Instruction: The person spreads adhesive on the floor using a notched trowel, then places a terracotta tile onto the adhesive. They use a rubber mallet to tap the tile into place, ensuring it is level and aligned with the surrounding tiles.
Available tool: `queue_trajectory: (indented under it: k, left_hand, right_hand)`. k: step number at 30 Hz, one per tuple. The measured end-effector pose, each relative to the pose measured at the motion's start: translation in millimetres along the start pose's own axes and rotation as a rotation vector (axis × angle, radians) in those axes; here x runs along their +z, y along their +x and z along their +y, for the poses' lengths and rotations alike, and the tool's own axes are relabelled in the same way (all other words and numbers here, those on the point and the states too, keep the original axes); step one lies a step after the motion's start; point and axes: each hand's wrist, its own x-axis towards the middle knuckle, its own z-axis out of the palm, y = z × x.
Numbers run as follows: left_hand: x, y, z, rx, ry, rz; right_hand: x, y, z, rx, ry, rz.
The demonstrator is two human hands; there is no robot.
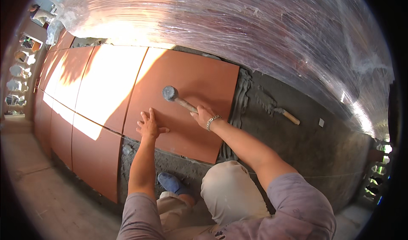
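A large terracotta-coloured floor tile (pixel 193 76) lies in front of me, with grey mortar showing along its right edge. In my right hand (pixel 205 114) is the wooden handle of a rubber mallet (pixel 170 93), whose dark round head is over the tile's middle. A chain bracelet circles that wrist. My left hand (pixel 149 126) is spread over the tile's lower left part, fingers apart, holding nothing. Whether the mallet head touches the tile I cannot tell.
More tiles (pixel 95 142) run off to the left, partly in bright sun. A mortar-smeared trowel (pixel 289 116) with a wooden handle lies on the grey floor at right, near a small white piece (pixel 321 122). Plastic-wrapped bulk (pixel 272 32) lines the far side. A thin string crosses near my knee.
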Motion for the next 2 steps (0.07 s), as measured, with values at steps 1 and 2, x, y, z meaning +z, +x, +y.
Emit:
queue_trajectory:
  k: [1, 2]
  left_hand:
    - [-0.5, 0.1, 0.2, 0.002, 0.000, -0.001]
    - [-0.2, -0.7, -0.9, 0.001, 0.001, -0.005]
  right_hand:
    - [4.4, 4.6, 6.0, -0.022, 0.018, 0.015]
    - [7.5, 12.8, 11.7, 0.013, 0.018, -0.001]
